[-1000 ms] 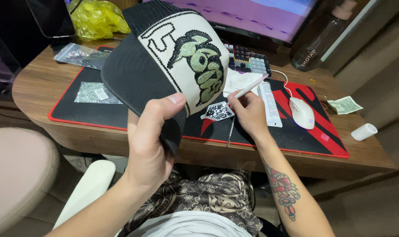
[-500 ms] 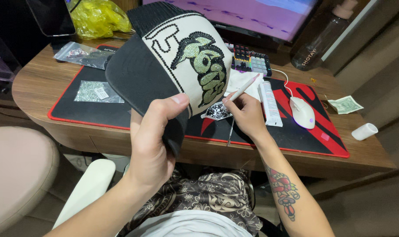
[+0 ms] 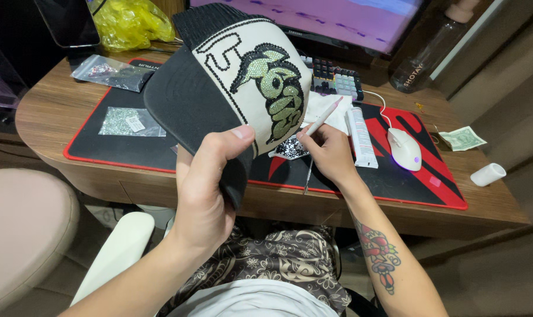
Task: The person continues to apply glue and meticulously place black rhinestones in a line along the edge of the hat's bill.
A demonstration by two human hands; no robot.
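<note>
Since a second ago, the cap has tilted a little and the slim white pen tool has risen toward its front panel. Held up over the wooden desk, the cap is gripped at the black brim by the left hand, thumb clamped on top. The right hand pinches the tool, tip near the green studded design. Judging by this, stone-setting is under way; the next placement calls for a steady tip. Below lie a small dish of dark stones, a glue tube and a white mouse.
</note>
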